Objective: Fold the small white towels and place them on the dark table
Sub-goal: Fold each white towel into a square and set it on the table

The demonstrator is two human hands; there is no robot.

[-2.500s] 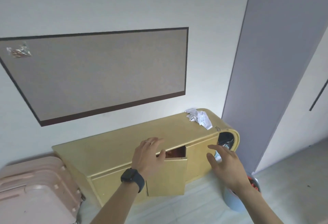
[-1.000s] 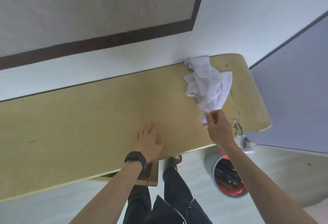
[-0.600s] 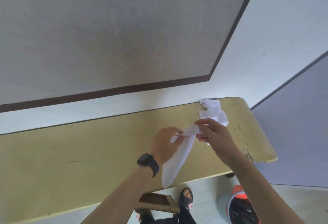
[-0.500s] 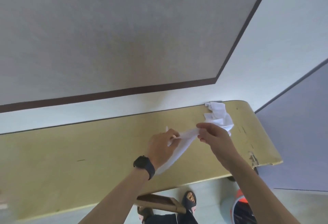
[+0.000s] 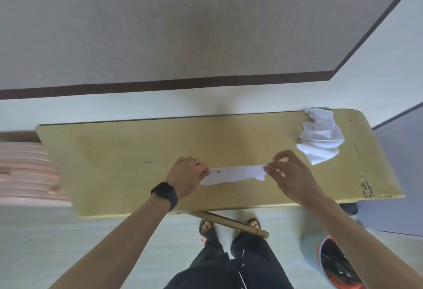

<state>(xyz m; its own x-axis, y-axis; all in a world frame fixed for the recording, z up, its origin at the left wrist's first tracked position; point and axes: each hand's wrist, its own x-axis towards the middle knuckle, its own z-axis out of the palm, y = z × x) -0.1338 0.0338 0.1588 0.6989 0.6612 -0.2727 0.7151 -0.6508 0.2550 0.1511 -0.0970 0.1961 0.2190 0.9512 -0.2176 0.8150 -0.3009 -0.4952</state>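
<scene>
Your left hand [image 5: 186,176] and right hand [image 5: 290,174] have moved apart, so the towel [image 5: 233,174] is now pulled out long. It hangs low over the yellow cabinet [image 5: 114,163]. A heap [image 5: 320,137] of more white towels lies at the cabinet's right end. Each hand pinches one end of the towel.

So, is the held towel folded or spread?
Folded, it seems: the towel is a narrow strip stretched between left hand and right hand.
</scene>
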